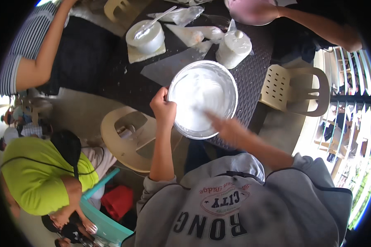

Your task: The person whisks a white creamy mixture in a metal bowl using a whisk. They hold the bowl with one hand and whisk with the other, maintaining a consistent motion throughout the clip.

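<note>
One deep, round, silvery bowl (235, 103) of what looks like metal sits over the near edge of the dark brown, woven-textured counter (261, 53), as I see it from the head view, towards the right corner; I can't tell whether it rests there or is held clear. Thick white cream (196, 92) coats its inside. The person's left hand (164, 109) is closed around the left side of the rim. The right hand (231, 131), blurred, has its fingers drawn together and pointing down into the bowl; I cannot make out what it grips.

Beyond the bowl, a white lidded canister with a round knob (233, 51) stands nearer the right edge. Towards the left edge, a small white round tub (151, 46) with a white spatula (163, 15) across it sits on a pale square slab (138, 57). Between them lie filled, clear plastic cone-shaped bags (189, 36). At the far right, a co-worker's hand (270, 14) is at a pale bowl with pink contents (245, 9).
</note>
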Available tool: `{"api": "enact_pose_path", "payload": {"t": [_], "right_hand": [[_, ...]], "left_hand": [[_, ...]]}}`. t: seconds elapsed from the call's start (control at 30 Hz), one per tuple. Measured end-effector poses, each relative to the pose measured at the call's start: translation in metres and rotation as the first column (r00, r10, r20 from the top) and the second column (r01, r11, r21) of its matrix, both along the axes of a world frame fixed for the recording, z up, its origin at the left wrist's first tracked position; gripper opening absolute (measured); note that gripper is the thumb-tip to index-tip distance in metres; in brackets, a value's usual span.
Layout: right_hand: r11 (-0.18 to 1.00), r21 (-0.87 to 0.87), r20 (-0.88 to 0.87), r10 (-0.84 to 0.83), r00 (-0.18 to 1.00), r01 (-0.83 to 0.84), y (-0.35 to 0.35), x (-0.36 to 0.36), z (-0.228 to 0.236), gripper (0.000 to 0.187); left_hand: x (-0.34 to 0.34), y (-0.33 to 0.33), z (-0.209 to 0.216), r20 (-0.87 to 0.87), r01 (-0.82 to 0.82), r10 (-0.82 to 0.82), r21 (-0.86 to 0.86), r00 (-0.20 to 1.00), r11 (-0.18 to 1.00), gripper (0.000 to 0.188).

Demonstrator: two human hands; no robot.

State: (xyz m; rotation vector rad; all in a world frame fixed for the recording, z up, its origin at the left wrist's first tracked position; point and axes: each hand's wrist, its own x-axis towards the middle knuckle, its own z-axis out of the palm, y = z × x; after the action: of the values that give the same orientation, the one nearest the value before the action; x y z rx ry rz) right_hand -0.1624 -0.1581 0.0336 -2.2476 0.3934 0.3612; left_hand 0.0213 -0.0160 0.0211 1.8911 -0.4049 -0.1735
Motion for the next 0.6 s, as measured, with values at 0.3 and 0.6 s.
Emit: {"api": "enact_pose_path", "payload": {"t": [0.3,0.6], "right_hand": [[0.999,0.020,0.078,0.040,0.996,-0.042,0.016,-0.024,-0.023,0.045],[0.979,-0.172,0.249,0.151,0.957,-0.110,0.012,-0.045,-0.028,0.046]], "left_hand": [[0.014,0.003,-0.019,0.084,-0.005,0.002,0.040,0.996,0.999,0.015],[0.011,0.010,-0.042,-0.074,-0.103,0.099,-0.047,0.992,0.994,0.023]]}}
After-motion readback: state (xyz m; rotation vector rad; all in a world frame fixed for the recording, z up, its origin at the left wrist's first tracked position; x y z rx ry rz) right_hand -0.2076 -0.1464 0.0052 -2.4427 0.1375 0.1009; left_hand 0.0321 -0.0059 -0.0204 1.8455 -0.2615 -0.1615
